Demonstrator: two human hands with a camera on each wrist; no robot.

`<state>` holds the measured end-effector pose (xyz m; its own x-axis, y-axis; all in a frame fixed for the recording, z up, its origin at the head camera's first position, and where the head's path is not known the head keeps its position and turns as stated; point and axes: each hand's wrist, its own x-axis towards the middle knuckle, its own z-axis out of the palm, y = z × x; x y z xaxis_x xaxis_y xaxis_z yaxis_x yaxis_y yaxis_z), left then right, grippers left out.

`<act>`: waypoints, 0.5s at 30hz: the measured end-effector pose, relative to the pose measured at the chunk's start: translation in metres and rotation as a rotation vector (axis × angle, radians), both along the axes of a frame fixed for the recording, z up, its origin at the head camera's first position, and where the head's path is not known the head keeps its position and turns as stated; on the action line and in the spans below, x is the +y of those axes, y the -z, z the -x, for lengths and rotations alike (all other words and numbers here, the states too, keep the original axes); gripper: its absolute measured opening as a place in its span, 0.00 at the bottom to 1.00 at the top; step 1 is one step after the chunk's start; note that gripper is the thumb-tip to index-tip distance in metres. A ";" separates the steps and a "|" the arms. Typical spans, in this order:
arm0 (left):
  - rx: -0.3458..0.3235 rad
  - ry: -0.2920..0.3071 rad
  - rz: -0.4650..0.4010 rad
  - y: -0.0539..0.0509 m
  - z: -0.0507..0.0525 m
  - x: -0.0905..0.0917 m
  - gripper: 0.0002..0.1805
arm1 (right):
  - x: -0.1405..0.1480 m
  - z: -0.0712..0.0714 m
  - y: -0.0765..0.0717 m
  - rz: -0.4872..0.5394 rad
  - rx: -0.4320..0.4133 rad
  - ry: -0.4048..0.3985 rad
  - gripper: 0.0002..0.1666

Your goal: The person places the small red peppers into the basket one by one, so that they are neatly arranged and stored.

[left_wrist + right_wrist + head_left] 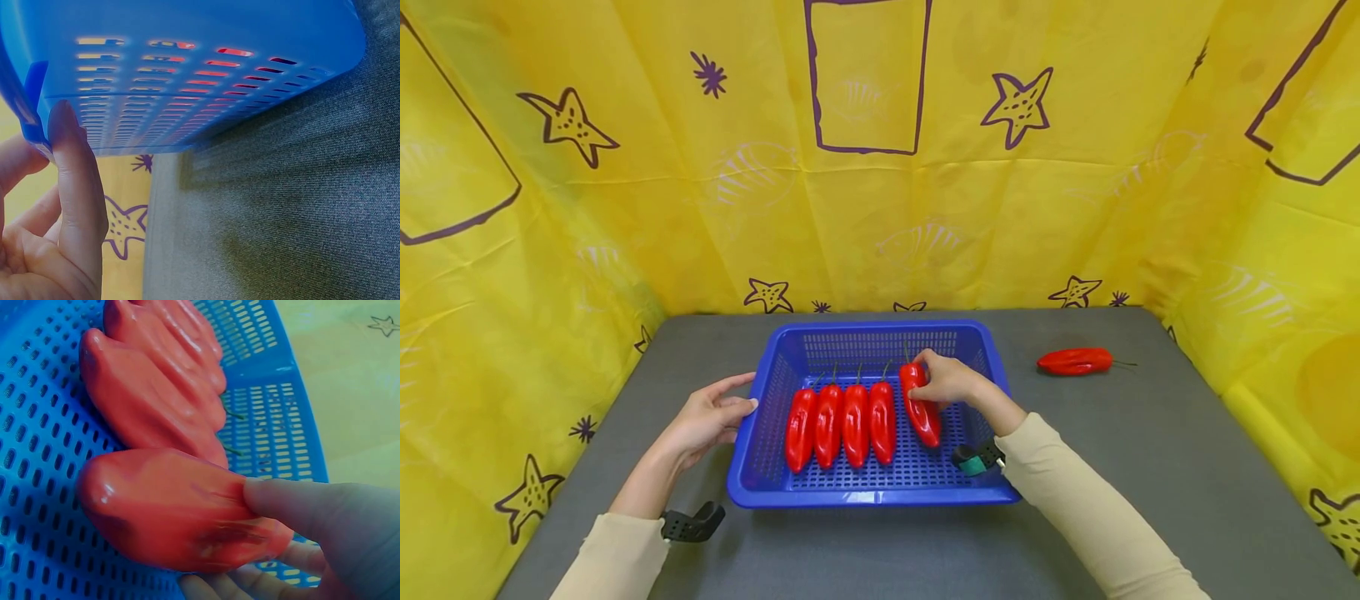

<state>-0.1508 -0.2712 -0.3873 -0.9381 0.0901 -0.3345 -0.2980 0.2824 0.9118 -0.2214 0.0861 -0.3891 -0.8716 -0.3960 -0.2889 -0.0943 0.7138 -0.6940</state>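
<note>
A blue plastic basket (872, 498) with slotted walls stands on the grey tabletop. My left hand (709, 421) is at its left side, pinching the rim; the thumb (65, 134) lies against the outer wall below the lip. Inside the basket, my right hand (951, 379) grips a red pepper (922, 421) between thumb and fingers near its stem end. That pepper (162, 506) slants slightly, its rounded tip toward the basket's front. Left of it, several red peppers (855, 425) lie side by side in a row, stems toward the back.
Another red pepper (1075, 361) lies on the tabletop (1120, 467) right of the basket, its stem pointing right. Yellow cloth (865, 225) printed with starfish and fish surrounds the table at the back and sides.
</note>
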 end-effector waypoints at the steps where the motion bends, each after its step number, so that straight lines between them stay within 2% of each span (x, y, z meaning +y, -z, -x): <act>1: 0.001 -0.001 0.001 0.000 0.000 0.000 0.36 | -0.001 0.000 0.001 -0.005 -0.006 -0.001 0.30; 6: 0.004 0.001 -0.004 0.000 0.000 0.000 0.36 | -0.005 0.000 0.002 -0.027 -0.053 -0.011 0.29; 15: 0.008 0.003 0.001 0.001 0.000 0.000 0.36 | -0.011 0.001 0.003 -0.083 -0.089 -0.020 0.29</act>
<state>-0.1507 -0.2714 -0.3879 -0.9403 0.0928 -0.3275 -0.2901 0.2846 0.9137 -0.2227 0.0751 -0.3917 -0.8333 -0.3846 -0.3970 -0.0499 0.7677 -0.6389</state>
